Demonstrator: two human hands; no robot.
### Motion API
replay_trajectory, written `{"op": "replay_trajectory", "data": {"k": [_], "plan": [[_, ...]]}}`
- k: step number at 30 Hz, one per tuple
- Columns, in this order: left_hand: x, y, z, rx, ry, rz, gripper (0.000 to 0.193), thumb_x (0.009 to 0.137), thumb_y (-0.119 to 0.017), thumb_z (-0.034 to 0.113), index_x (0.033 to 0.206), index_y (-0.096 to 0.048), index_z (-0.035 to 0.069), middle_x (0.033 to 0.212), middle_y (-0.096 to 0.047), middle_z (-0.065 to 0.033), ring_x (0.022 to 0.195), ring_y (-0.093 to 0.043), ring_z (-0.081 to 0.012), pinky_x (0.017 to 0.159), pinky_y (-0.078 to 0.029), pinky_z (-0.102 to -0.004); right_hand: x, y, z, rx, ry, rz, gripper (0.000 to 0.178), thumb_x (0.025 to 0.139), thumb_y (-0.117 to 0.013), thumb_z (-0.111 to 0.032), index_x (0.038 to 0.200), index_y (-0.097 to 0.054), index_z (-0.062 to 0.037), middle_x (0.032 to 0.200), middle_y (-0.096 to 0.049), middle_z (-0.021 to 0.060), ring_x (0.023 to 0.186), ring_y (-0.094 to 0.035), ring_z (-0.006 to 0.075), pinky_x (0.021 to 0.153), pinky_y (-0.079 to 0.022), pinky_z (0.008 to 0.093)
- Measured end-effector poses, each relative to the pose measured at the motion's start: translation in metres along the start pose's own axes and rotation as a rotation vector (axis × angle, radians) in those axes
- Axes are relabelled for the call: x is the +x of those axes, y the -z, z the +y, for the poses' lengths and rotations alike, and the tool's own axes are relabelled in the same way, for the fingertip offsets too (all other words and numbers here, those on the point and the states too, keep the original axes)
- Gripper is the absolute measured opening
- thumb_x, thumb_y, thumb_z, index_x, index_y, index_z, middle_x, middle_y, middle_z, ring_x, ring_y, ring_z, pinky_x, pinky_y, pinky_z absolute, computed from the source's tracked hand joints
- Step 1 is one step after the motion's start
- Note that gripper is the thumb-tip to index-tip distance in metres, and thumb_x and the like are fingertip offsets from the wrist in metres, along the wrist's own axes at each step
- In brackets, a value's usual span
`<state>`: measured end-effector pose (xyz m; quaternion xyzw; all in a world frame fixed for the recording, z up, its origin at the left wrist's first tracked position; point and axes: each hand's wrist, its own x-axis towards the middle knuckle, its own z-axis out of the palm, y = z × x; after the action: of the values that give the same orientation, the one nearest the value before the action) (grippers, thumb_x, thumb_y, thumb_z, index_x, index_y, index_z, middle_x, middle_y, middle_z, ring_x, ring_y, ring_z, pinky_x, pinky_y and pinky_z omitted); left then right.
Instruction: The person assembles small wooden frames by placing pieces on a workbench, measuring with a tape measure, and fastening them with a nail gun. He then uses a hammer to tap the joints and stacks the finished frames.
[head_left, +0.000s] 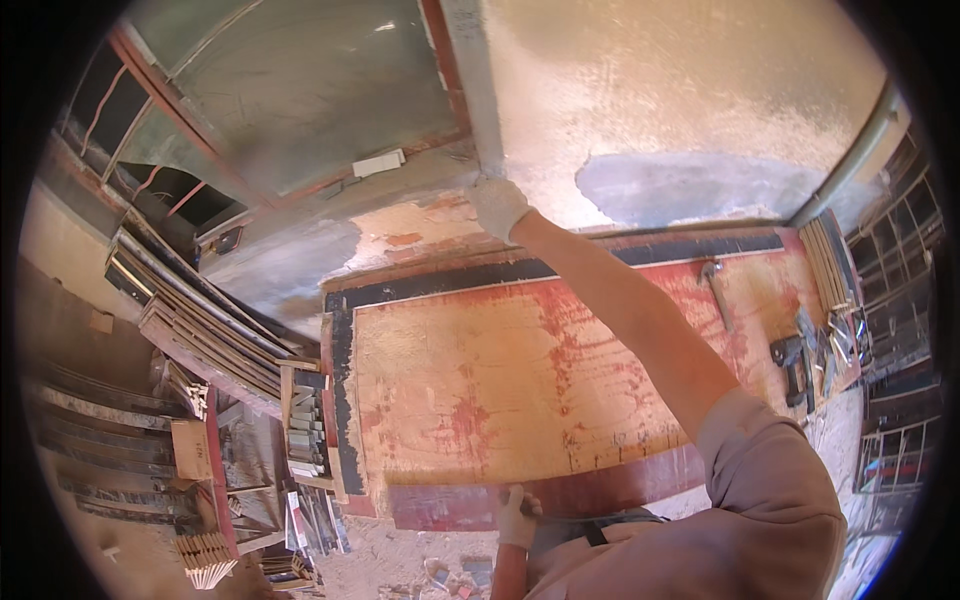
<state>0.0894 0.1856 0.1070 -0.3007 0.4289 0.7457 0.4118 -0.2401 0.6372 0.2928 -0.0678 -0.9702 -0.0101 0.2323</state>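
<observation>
My right arm stretches up and across the bench, and my right hand, in a pale work glove, is at the wall corner beside the window sill. Its back faces me, so the fingers and anything in them are hidden. Close to the bench's front edge is my left hand, also gloved, with its fingers curled; a small dark part shows by them, too unclear to name. Beneath my right arm lies the worn, red-stained bench top. A hammer rests on its right part.
A white block sits on the sill below the window. Stacked long strips stand at left, near a cardboard box. A black power tool lies at the bench's right end. Metal racks stand farther right.
</observation>
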Motion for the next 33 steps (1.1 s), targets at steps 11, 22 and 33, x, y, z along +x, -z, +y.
{"op": "replay_trajectory", "data": {"k": [11,22,33], "plan": [[0.007,0.024,-0.012,-0.306,0.072,0.051,0.021,0.097,-0.072,0.012,0.088,-0.054,0.016,0.076,-0.059,-0.0055,0.069,-0.058,-0.0242,0.059,-0.049,-0.0408,0.090,-0.076,-0.010,-0.065,-0.158,-0.169,0.068,0.096,-0.054,-0.036,0.147,-0.043,0.0069,0.152,-0.045,0.0258,0.143,-0.041,0.0401,0.120,-0.028,0.0521],[-0.013,-0.025,0.020,-0.151,-0.008,-0.020,0.014,0.100,-0.069,0.018,0.097,-0.056,0.013,0.077,-0.058,-0.0049,0.075,-0.059,-0.0272,0.070,-0.054,-0.0476,0.047,-0.073,0.003,-0.057,0.025,0.024,0.064,0.099,-0.051,-0.036,0.146,-0.046,0.0062,0.157,-0.039,0.0273,0.150,-0.032,0.0393,0.122,-0.026,0.0541],[-0.006,-0.075,-0.005,0.216,0.096,-0.264,0.027,0.098,-0.072,0.030,0.115,-0.058,0.014,0.093,-0.061,-0.0030,0.073,-0.055,-0.0152,0.064,-0.052,-0.0315,-0.557,0.069,-0.112,0.473,-0.672,-0.455,0.020,0.088,-0.058,-0.021,0.094,-0.069,-0.0058,0.093,-0.069,0.0176,0.079,-0.067,0.0365,0.073,-0.055,0.0500]]}}
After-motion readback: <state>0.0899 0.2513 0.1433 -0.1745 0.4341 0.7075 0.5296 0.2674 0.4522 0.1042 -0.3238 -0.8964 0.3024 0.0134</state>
